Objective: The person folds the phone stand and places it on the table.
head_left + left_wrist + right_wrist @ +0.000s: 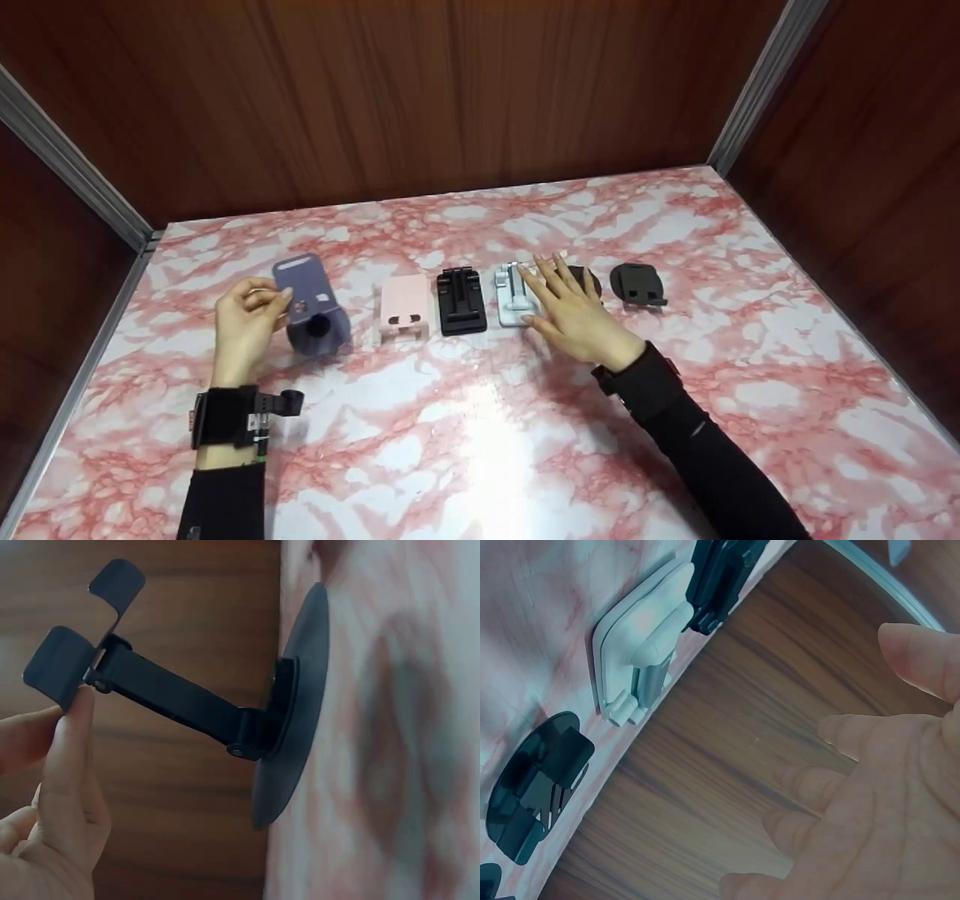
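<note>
My left hand [251, 315] pinches the edge of the upper plate of a blue-purple phone stand [304, 289]. In the left wrist view, this stand's hinged arm is unfolded and its round base [296, 720] tilts, appearing raised off the tabletop. My right hand [574, 311] is spread flat, palm down, over the white folding phone stand [516, 304] and a black round-based stand [589, 279], which it partly covers in the head view. Seen from the right wrist, that palm is apart from the white stand [641, 641] and holds nothing.
A pink stand [405, 300] and a black folded stand [461, 304] lie mid-row. Another black round-based stand [637, 285] lies at the right end. Wood-grain panels enclose the marbled red-and-white table [420, 457] at the back and sides.
</note>
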### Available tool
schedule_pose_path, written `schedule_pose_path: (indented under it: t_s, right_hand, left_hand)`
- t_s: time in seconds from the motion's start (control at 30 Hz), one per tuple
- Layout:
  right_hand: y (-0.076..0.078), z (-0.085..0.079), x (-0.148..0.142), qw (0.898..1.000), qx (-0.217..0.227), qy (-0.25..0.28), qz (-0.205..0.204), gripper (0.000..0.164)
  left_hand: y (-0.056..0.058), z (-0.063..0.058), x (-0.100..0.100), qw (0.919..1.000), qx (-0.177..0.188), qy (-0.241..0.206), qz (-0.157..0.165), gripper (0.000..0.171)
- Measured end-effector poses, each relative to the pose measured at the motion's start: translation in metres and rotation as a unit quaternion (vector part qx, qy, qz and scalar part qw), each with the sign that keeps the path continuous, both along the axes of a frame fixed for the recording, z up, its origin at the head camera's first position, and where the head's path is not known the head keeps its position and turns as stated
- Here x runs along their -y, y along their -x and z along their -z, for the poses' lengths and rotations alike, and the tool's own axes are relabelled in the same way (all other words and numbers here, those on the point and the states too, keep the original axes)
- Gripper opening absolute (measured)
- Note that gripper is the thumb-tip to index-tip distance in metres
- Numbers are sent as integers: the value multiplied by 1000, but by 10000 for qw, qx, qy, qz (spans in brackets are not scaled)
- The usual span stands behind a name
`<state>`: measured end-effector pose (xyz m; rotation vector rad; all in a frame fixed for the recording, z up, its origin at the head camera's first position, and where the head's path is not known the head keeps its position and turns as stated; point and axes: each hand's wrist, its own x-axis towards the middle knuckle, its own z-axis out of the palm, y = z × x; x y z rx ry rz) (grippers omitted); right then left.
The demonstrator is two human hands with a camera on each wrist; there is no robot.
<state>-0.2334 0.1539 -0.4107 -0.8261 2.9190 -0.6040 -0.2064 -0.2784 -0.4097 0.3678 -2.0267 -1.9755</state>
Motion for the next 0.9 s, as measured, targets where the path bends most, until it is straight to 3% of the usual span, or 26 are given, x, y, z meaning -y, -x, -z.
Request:
schedule_pose_path:
  t_s: [0.2,0.37,0.73,0.9]
  right_hand:
    - [0,0,2,9999,121,66,-65,71]
    - [-2,3,8,9991,283,183,-267,71]
    - [-8,13,21,9930,582,665,-783,68]
    - [-10,12,24,9816,1132,1221,-931,69]
  left_hand:
    - [-8,-16,-34,9986,-346,-53,407,18]
    - [-12,-20,-62,9963,-423,87,745,14]
    - [-5,-22,-110,9904,-539,163,1265,10]
    - [-3,-26,-132,9856,-805,243,1466,10]
